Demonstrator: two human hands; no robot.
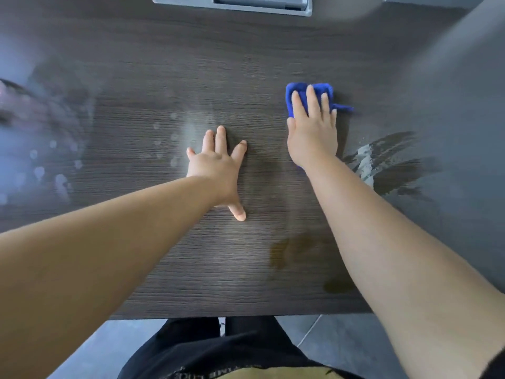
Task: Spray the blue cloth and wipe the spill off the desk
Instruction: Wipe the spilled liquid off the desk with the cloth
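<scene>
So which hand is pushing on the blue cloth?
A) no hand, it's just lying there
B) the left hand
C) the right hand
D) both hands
C: the right hand lies flat on the blue cloth with its fingers spread over it, while the left hand rests bare on the desk, apart from the cloth.

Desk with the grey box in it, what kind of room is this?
Probably an office. The desk is dark wood-look laminate with a grey cable box set into its far edge, and the floor is grey tile. The right hand wipes with a blue cloth.
</scene>
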